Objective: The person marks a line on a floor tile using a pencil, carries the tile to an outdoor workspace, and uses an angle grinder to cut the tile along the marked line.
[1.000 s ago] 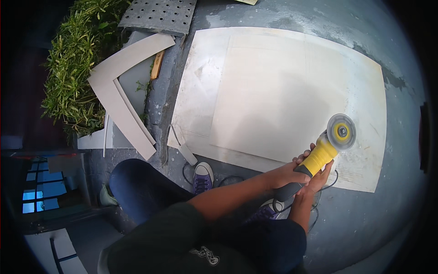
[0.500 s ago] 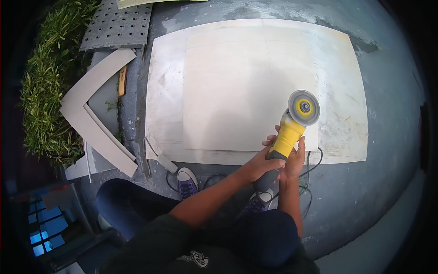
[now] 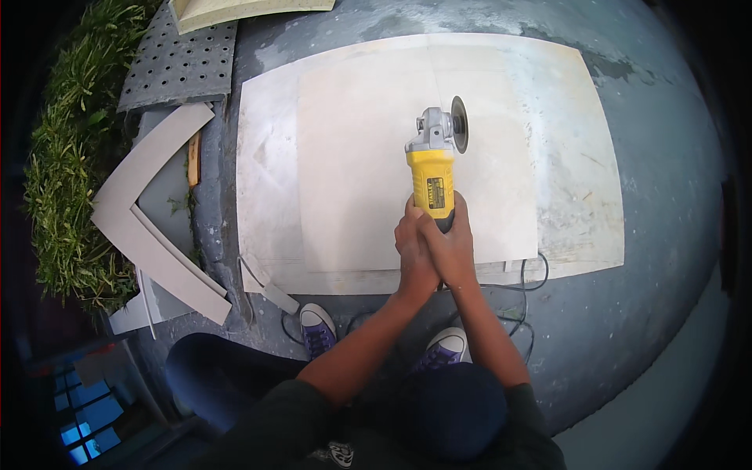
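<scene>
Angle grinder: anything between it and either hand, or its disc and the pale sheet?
Nothing visible: the left hand and right hand hold the angle grinder, and no object shows between its disc and the pale sheet.

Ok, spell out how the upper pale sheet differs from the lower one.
The upper sheet is smaller; the lower sheet extends past it on left and right. The upper sheet looks cleaner; the lower sheet shows scuffs and stains. The upper sheet rests on the lower sheet, which lies on the floor. Both are pale and roughly rectangular.
</scene>
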Demonstrator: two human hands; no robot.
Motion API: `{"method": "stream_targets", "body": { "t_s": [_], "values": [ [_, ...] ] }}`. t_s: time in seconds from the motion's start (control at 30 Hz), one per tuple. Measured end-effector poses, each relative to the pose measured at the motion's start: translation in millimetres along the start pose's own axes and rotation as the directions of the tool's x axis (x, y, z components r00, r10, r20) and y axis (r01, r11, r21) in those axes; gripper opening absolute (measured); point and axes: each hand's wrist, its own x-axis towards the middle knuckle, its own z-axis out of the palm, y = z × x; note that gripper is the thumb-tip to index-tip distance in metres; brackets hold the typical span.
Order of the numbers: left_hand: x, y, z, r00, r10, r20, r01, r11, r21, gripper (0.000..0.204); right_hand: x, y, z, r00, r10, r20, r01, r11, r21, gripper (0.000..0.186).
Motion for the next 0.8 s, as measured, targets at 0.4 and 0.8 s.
{"method": "stream_targets", "body": {
  "t_s": [0.4,0.8],
  "values": [
    [95,-106,-122,0.885,-0.461,0.064,0.242,0.572,0.784,0.143,133,-18,16,0.998,0.052,0.025,-0.041,0.942,-0.333,0.072],
    [84,-136,-122,0.792,-0.6,0.11,0.249,0.483,0.84,0.159,280,2,56,0.994,0.052,-0.094,-0.099,0.775,-0.624,0.079]
  ]
}}
